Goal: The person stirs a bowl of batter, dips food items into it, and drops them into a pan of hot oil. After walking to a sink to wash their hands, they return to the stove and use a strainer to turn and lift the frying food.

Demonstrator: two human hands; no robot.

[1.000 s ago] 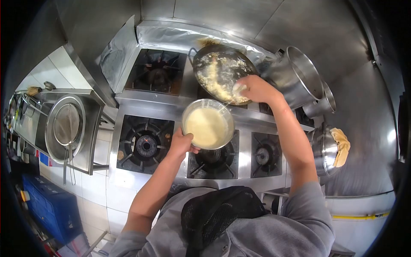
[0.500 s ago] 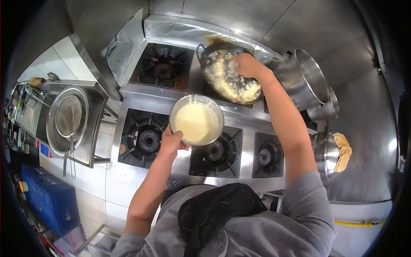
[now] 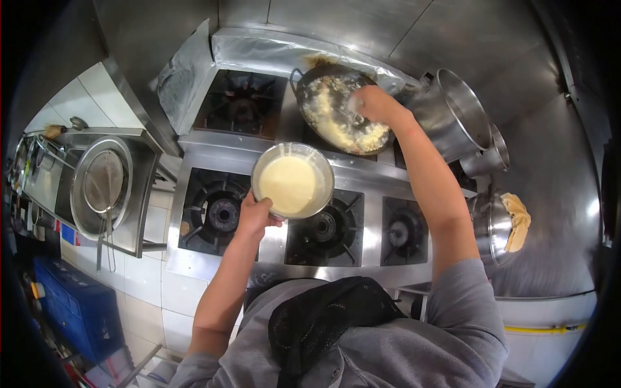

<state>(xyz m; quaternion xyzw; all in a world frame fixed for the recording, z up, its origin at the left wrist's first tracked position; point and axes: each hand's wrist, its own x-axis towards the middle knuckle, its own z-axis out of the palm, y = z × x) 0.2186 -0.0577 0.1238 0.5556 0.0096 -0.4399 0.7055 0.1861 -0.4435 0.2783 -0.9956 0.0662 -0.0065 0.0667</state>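
My left hand point(image 3: 254, 216) grips the lower left rim of a metal bowl point(image 3: 325, 187), thumb over the edge. Pale yellow batter point(image 3: 288, 183) fills much of the bowl, which hangs over the front burners. Behind it, on the back of the stove, a dark wok point(image 3: 309, 119) holds bubbling oil with pale yellow clumps point(image 3: 331, 126) floating along its left and lower side. Over the wok's right side is my right hand point(image 3: 371, 105), its fingers drawn together and blurred; what they hold, if anything, I cannot make out.
Tall steel pots point(image 3: 462, 110) stand right of the wok, and a steel container point(image 3: 495, 226) with a tan cloth point(image 3: 515, 223) is nearer. A back burner point(image 3: 243, 107) lies left of the wok. On the left, a strainer point(image 3: 103, 181) rests over a metal basin point(image 3: 81, 207); a blue crate point(image 3: 77, 307) sits below.
The view has shifted slightly. My right hand remains over the wok with its fingers in a slightly different pose, and the pale clumps have shifted a little in the oil.
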